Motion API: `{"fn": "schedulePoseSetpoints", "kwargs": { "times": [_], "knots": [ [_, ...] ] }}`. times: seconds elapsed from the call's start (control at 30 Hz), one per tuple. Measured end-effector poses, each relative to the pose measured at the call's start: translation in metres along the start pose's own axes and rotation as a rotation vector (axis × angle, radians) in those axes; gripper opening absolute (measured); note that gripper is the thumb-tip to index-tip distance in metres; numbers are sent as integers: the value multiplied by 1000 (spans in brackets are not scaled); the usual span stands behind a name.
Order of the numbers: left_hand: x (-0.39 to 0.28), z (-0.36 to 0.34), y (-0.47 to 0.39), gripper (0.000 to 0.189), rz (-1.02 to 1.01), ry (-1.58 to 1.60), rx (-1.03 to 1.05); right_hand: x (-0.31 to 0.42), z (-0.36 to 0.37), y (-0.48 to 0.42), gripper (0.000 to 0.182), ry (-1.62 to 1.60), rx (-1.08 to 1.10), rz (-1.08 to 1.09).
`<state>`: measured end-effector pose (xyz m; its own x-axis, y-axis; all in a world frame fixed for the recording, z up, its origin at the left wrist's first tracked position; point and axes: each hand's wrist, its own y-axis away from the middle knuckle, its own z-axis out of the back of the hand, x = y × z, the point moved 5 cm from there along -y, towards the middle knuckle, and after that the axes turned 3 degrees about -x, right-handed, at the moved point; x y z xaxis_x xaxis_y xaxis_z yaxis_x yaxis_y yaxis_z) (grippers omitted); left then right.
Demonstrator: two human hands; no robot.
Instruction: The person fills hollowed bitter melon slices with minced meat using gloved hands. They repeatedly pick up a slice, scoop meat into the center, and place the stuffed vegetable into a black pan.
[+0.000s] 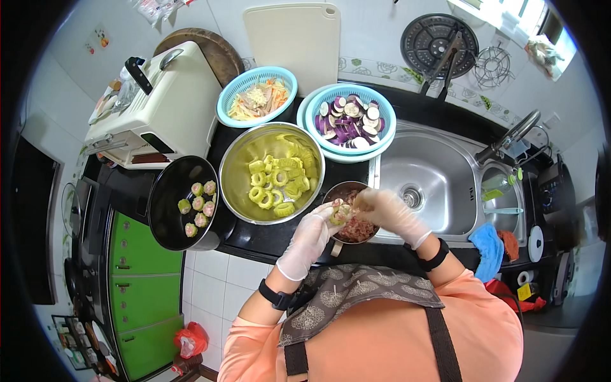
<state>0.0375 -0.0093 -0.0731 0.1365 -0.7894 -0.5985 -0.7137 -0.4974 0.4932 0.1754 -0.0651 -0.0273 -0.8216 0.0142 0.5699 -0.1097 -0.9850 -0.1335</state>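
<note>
My left hand (pixel 305 241), in a clear glove, holds a bitter melon ring (pixel 339 218) with pinkish meat at its top. Close against the ring are the curled, blurred fingers of my gloved right hand (pixel 394 215); whether they pinch anything is hidden. Both hands are over a metal pot of minced meat (pixel 355 230). To the left, a large steel bowl (pixel 234 157) contains hollow bitter melon rings (pixel 279 179). Several stuffed bitter melon pieces (pixel 197 204) lie in a black pan (pixel 167 210) farther left.
Behind the bowl stand a blue basket of shredded food (pixel 222 107) and a basket of sliced eggplant (pixel 390 119). A steel sink (pixel 439 157) with a faucet (pixel 506 136) is on the right. A white countertop oven (pixel 186 100) stands at the back left, a knife on top.
</note>
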Motion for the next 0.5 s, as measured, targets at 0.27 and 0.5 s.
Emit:
{"fn": "schedulePoseSetpoints", "kwargs": {
  "times": [0.27,0.5],
  "knots": [
    [-2,-3,-1,30,-20,14,52,-9,-18,8,16,198,124,-32],
    [1,-11,-6,27,-10,5,3,13,29,7,18,-237,-43,-162]
  ]
}}
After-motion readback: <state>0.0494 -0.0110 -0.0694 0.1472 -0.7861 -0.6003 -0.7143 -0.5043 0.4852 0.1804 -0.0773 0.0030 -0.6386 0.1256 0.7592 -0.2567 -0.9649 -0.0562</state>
